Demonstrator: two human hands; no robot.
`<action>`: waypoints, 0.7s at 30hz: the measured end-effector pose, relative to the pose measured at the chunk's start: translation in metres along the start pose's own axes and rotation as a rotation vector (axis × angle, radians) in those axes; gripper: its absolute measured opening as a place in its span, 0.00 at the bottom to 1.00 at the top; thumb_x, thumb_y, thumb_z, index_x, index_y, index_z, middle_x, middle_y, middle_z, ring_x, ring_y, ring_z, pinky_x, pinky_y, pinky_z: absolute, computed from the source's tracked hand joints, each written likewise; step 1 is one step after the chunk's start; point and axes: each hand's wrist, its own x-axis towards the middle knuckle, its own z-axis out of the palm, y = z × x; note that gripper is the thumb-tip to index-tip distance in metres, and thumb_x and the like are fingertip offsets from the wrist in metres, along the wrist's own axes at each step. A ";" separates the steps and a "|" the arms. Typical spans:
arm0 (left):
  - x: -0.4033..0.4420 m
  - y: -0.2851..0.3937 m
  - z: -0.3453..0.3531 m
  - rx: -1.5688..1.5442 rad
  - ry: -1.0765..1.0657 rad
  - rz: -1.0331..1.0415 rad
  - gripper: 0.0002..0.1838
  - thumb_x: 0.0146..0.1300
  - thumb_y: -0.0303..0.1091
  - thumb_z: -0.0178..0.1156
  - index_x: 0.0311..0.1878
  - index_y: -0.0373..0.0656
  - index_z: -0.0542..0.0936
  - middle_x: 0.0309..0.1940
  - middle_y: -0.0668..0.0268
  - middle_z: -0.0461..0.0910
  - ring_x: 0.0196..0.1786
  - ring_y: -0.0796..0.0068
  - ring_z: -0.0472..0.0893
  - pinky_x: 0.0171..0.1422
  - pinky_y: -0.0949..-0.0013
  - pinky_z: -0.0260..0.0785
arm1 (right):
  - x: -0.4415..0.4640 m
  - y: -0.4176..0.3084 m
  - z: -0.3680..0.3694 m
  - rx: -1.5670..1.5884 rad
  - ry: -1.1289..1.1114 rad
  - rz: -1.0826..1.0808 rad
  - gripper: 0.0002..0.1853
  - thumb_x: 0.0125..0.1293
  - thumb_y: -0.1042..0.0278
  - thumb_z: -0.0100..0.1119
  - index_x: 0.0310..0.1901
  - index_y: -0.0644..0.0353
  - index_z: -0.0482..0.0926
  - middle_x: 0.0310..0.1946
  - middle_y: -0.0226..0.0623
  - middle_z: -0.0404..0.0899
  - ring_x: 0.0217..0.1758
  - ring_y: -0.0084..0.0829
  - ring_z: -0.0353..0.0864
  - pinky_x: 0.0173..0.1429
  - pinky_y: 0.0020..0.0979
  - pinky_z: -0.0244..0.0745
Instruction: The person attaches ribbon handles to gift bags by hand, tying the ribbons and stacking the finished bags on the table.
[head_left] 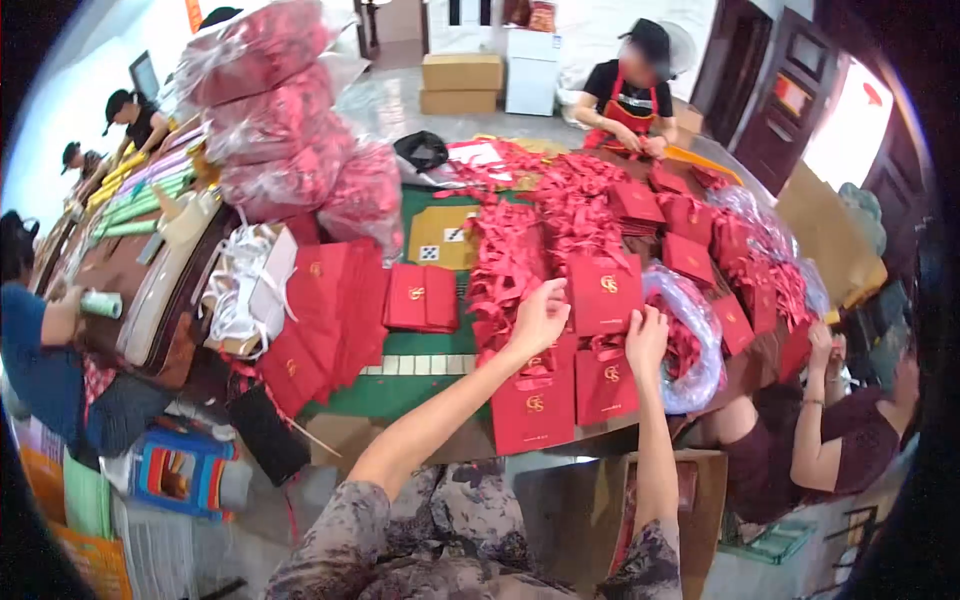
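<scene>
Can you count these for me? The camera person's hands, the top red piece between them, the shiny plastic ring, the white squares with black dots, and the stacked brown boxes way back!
Hands: 2 (left hand, right hand)
Top red piece: 1
Plastic ring: 1
Dotted squares: 2
Brown boxes: 2
Total: 8

So the red bag [604, 290] looked like stiff matt card, pretty smooth, with a gold logo that had a metallic look to it. The ribbons [510, 230] were soft cloth with a bit of a satiny sheen, all crinkled. The piled-up sacks [270, 110] were thin see-through plastic, super glossy and wrinkly, and the plastic ring [708, 350] was just as shiny. The cardboard boxes [460, 78] were plain matt brown. The green tabletop [335, 400] seemed flat and dull, while the dark door [785, 110] looked like polished wood, tbh.
</scene>
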 end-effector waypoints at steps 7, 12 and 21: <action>-0.067 -0.036 -0.100 -0.008 0.301 0.020 0.23 0.62 0.25 0.64 0.61 0.40 0.73 0.52 0.58 0.80 0.50 0.70 0.82 0.55 0.66 0.76 | -0.037 -0.048 -0.032 0.293 0.188 -0.009 0.15 0.72 0.67 0.53 0.55 0.66 0.75 0.50 0.53 0.73 0.56 0.52 0.72 0.62 0.45 0.68; -0.103 -0.113 -0.147 -0.493 0.705 -0.579 0.36 0.60 0.31 0.71 0.68 0.38 0.63 0.52 0.57 0.76 0.47 0.70 0.78 0.51 0.65 0.74 | -0.123 -0.132 -0.062 0.340 0.038 -0.281 0.16 0.65 0.82 0.54 0.55 0.65 0.77 0.47 0.46 0.76 0.50 0.46 0.75 0.58 0.38 0.71; -0.074 -0.138 -0.162 -0.807 0.676 -0.530 0.20 0.58 0.32 0.73 0.51 0.46 0.76 0.36 0.74 0.80 0.37 0.80 0.78 0.36 0.72 0.68 | -0.154 -0.245 0.095 0.481 -0.425 -0.440 0.32 0.63 0.82 0.54 0.70 0.71 0.59 0.65 0.61 0.64 0.68 0.58 0.66 0.72 0.47 0.64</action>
